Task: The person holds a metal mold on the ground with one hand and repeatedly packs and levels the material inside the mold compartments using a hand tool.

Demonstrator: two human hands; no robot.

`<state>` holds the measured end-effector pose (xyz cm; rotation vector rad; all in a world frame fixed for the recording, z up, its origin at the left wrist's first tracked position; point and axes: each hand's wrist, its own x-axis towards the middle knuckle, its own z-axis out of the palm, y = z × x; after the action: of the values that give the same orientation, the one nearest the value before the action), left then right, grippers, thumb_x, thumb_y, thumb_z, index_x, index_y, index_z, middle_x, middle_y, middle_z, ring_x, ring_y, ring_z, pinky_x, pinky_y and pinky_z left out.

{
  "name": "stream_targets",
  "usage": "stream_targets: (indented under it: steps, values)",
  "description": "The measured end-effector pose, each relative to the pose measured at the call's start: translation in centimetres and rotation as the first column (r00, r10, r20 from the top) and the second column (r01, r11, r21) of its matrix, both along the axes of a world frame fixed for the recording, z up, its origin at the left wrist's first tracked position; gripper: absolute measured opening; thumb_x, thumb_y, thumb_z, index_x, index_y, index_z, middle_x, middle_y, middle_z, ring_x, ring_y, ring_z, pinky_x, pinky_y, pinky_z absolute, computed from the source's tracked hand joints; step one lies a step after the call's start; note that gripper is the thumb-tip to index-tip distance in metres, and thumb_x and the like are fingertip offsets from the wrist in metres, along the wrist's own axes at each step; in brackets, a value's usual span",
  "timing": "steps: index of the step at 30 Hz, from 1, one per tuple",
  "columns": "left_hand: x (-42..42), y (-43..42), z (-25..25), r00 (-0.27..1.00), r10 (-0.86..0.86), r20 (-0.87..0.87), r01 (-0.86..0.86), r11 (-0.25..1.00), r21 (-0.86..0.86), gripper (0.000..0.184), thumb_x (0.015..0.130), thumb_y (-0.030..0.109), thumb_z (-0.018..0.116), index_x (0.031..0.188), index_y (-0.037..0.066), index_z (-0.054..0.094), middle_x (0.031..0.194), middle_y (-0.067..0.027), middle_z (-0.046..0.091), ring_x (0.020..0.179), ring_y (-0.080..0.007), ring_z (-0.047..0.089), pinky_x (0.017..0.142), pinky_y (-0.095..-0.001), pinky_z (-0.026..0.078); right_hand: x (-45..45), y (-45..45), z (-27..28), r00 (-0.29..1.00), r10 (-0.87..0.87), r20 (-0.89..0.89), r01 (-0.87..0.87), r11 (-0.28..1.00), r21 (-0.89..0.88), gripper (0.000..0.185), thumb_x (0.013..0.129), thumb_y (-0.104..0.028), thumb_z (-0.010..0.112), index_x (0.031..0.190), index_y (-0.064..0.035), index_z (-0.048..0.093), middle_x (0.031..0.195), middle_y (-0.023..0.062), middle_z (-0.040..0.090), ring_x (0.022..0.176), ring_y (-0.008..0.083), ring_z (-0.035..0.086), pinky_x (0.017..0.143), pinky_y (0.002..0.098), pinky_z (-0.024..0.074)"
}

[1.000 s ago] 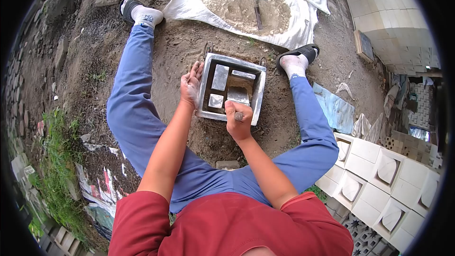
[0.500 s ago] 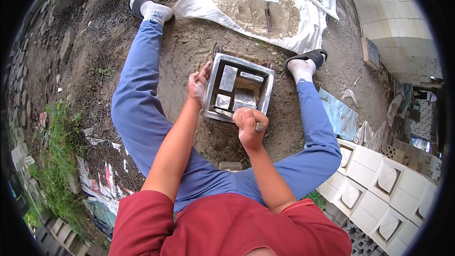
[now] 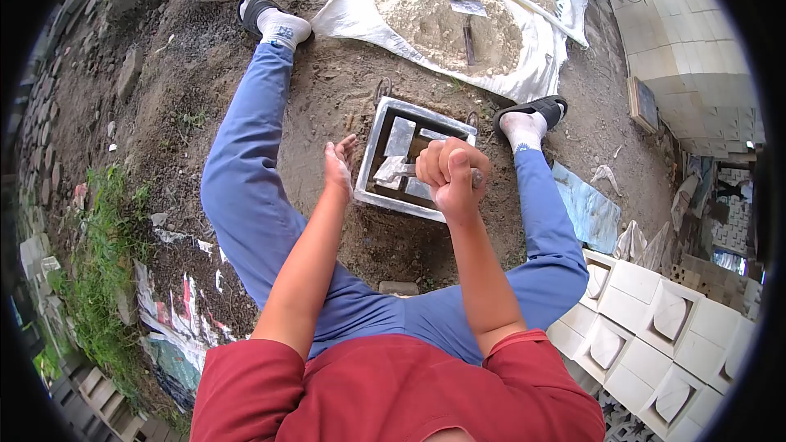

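Pale blocks (image 3: pixel 633 261) line the lower right; a blue sheet (image 3: pixel 585 209) (wrinkled) lies near them; grass (image 3: pixel 102 278) grows at left.

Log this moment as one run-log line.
right hand: grips trowel over metal frame | left hand: open beside frame, contact unclear | second tool: on pale heap

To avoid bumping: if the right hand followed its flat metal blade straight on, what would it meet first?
Probably the grey, square metal box's left rim; depth is unclear: the blade may pass above, towards the left hand.

Stacked pale blocks (image 3: pixel 634 260) and a powder heap (image 3: pixel 426 12) mark an outdoor work yard.
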<state>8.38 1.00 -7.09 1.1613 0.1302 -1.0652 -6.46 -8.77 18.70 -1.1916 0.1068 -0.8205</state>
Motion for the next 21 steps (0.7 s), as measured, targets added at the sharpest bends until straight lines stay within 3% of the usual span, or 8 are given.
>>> stream_targets:
  steps: [3,4,8,12,15,17,19,21]
  values:
    - [-0.7,0.1,-1.1,0.998,0.016,0.056,-0.018,0.999,0.034,0.083,0.110,0.059,0.005,0.144,0.005,0.060,0.154,-0.0142,0.055,0.150,-0.0286,0.039,0.128,-0.0404,0.019,1.0,-0.5,-1.3,0.994,0.099,-0.051,-0.102,0.993,-0.053,0.050,0.110,-0.026,0.055,0.067,-0.0062,0.038,0.059,-0.0010,0.039,0.050,0.0088,0.032,0.047,0.0286,0.0259]
    - [-1.2,-0.2,-1.4,0.994,0.089,0.063,-0.094,0.991,0.090,0.086,0.111,0.057,0.006,0.131,0.000,0.067,0.145,-0.0172,0.062,0.145,-0.0293,0.046,0.127,-0.0419,0.020,1.3,-0.8,-1.7,0.989,0.143,-0.037,-0.146,0.987,-0.069,0.040,0.107,-0.017,0.056,0.072,-0.0006,0.049,0.060,0.0004,0.044,0.051,0.0089,0.036,0.047,0.0285,0.0293]
    - [-1.7,-0.1,-1.9,0.977,0.115,0.179,-0.142,0.979,0.149,0.084,0.111,0.058,0.006,0.125,0.004,0.070,0.133,-0.0125,0.067,0.132,-0.0275,0.052,0.121,-0.0420,0.026,2.1,-0.5,-3.2,0.983,0.176,-0.057,-0.179,0.982,-0.060,0.021,0.104,-0.009,0.057,0.089,0.0032,0.065,0.065,0.0028,0.053,0.053,0.0081,0.042,0.050,0.0281,0.0371]
    - [-2.2,-0.7,-1.5,0.950,0.215,0.226,-0.259,0.947,0.189,0.081,0.112,0.056,0.008,0.120,0.004,0.070,0.129,-0.0133,0.068,0.130,-0.0273,0.053,0.120,-0.0406,0.028,2.8,-0.1,-4.0,0.977,0.173,-0.127,-0.185,0.978,-0.092,0.023,0.105,-0.010,0.058,0.088,0.0041,0.064,0.065,0.0018,0.053,0.054,0.0076,0.043,0.050,0.0282,0.0374]
    - [-2.3,-0.8,-0.7,0.923,0.244,0.299,-0.314,0.925,0.213,0.079,0.112,0.055,0.009,0.116,0.004,0.070,0.127,-0.0133,0.067,0.129,-0.0271,0.054,0.119,-0.0396,0.030,3.0,1.0,-5.4,0.971,0.179,-0.158,-0.174,0.984,0.049,0.024,0.103,-0.011,0.059,0.085,0.0053,0.062,0.066,0.0013,0.053,0.055,0.0077,0.043,0.051,0.0280,0.0368]
    - [-2.4,-0.9,-0.7,0.902,0.309,0.303,-0.371,0.911,0.177,0.073,0.114,0.050,0.014,0.113,0.003,0.069,0.127,-0.0141,0.067,0.130,-0.0273,0.054,0.121,-0.0392,0.028,3.0,1.5,-6.7,0.970,0.077,-0.231,-0.082,0.997,-0.011,0.026,0.100,-0.011,0.061,0.080,0.0054,0.059,0.066,0.0014,0.053,0.055,0.0076,0.043,0.052,0.0281,0.0356]
    - [-2.4,-0.7,-0.6,0.900,0.305,0.313,-0.368,0.915,0.167,0.073,0.114,0.050,0.013,0.113,0.003,0.069,0.126,-0.0141,0.067,0.129,-0.0271,0.055,0.120,-0.0391,0.029,3.0,1.5,-7.4,0.944,0.119,-0.307,-0.133,0.991,-0.025,0.023,0.096,-0.009,0.063,0.078,0.0051,0.059,0.066,0.0038,0.053,0.056,0.0106,0.045,0.053,0.0300,0.0368]
    - [-2.4,-0.7,-0.5,0.898,0.301,0.321,-0.364,0.918,0.156,0.072,0.114,0.049,0.013,0.112,0.003,0.069,0.126,-0.0141,0.067,0.128,-0.0269,0.056,0.119,-0.0389,0.030,3.1,2.2,-7.9,0.945,0.027,-0.325,-0.099,0.974,-0.206,0.021,0.093,-0.007,0.063,0.078,0.0051,0.058,0.066,0.0069,0.053,0.058,0.0145,0.048,0.056,0.0321,0.0394]
